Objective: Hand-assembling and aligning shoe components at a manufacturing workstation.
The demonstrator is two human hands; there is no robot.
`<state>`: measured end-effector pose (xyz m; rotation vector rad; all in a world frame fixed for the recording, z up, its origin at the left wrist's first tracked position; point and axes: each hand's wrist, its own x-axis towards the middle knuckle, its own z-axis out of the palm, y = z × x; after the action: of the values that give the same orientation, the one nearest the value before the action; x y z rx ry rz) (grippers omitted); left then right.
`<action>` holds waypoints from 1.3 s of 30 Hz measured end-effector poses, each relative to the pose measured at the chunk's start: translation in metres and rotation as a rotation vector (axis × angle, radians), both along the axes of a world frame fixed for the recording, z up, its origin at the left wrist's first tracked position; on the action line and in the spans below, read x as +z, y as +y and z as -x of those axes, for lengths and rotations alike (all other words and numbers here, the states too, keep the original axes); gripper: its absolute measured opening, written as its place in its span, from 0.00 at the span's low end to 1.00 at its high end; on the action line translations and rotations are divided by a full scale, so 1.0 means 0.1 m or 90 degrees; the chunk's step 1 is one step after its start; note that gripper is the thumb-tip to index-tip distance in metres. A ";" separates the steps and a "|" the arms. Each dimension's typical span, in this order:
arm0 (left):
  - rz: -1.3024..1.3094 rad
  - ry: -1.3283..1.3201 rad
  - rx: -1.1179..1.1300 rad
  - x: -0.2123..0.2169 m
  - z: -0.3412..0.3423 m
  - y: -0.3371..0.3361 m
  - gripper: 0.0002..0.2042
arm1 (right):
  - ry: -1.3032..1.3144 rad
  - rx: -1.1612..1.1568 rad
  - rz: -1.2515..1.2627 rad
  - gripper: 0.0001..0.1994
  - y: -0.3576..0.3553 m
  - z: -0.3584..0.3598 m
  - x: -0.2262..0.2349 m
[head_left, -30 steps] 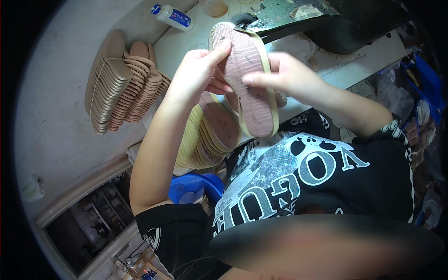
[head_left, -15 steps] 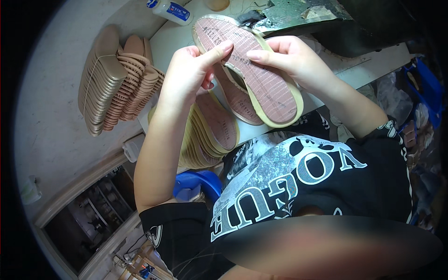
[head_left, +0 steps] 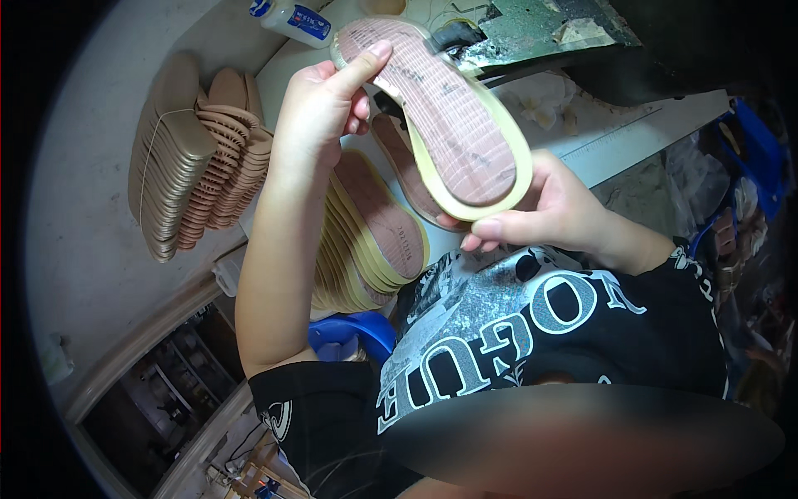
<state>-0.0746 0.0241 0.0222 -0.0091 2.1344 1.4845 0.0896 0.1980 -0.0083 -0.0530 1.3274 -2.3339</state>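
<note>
Both hands hold a shoe insole (head_left: 461,125) with a pinkish-brown lined face and a pale yellow padded rim. My left hand (head_left: 320,108) grips its far-left end, thumb on top and fingers curled beneath. At the near, wider end, my right hand (head_left: 553,208) pinches the rim, thumb on the upper side and fingers below. Under the held piece lies another pinkish insole (head_left: 401,154), partly hidden by it. Beside my left forearm, a row of overlapping yellow-edged insoles (head_left: 384,220) lies on the white table (head_left: 611,154).
Tan and metallic-gold soles (head_left: 170,158), tied with string, stand in rows by the left wall. A white bottle with a blue label (head_left: 303,23) and a worn green board (head_left: 540,41) are at the back. A blue bin (head_left: 366,328) sits below the table edge.
My right hand has slid from the insole's middle down to its near end. My left hand has shifted slightly left and up, keeping its hold, and the insole has turned a little.
</note>
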 end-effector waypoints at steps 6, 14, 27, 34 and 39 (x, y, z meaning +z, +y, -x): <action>-0.029 -0.023 -0.009 0.06 0.02 0.05 0.17 | -0.108 -0.038 0.082 0.13 -0.09 -0.01 0.08; 0.114 0.025 -0.062 0.13 0.31 0.08 0.20 | -0.144 -0.160 0.150 0.15 -0.19 0.14 0.01; 0.212 0.144 -0.644 0.38 0.57 0.37 0.17 | -0.143 -0.234 0.123 0.17 -0.19 0.32 0.08; 0.188 0.118 -0.578 0.30 0.34 0.31 0.12 | -0.199 -0.205 0.072 0.20 0.00 0.29 0.11; 0.260 0.127 -0.460 0.38 0.04 0.22 0.12 | -0.159 -0.199 0.064 0.20 0.03 0.35 0.02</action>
<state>-0.0788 0.0462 0.0600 0.7071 2.2079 0.6461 0.0542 0.2009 -0.0065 0.4301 1.1619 -2.5590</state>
